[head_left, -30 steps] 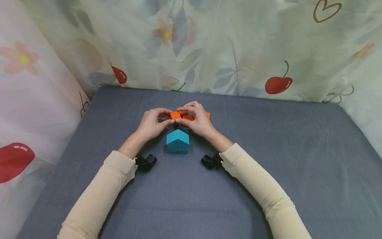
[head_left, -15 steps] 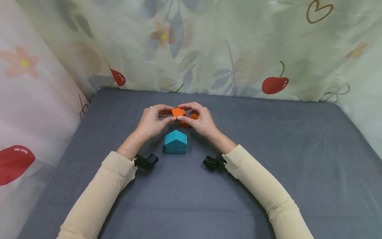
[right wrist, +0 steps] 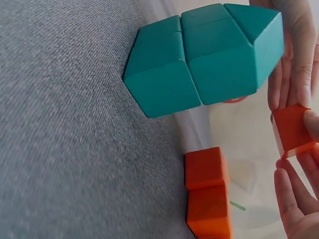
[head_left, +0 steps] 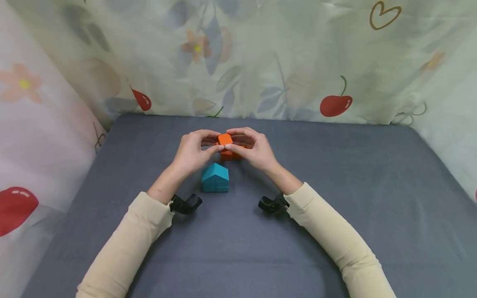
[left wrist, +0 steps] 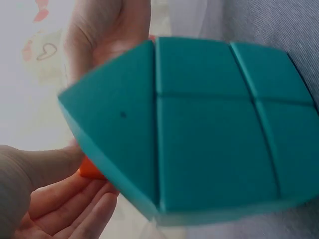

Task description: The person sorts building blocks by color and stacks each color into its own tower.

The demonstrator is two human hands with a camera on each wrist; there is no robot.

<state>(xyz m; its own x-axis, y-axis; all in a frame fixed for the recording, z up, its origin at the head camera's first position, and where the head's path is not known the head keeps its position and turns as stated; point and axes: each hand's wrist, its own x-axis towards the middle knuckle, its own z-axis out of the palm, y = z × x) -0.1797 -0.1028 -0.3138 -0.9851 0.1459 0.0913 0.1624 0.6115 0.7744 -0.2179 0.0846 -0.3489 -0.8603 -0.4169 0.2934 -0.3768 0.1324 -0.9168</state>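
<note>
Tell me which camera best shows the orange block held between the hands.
The right wrist view: the orange block appears largest there, with several faces showing, though partly covered. The head view shows it small, between left hand and right hand; in the left wrist view, only a corner shows behind the teal house.

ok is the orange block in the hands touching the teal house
Apart: the right wrist view shows a clear gap between the orange block and the teal house, with pale backdrop visible there.

Head view, down onto hands point(head_left: 191, 152)
</note>
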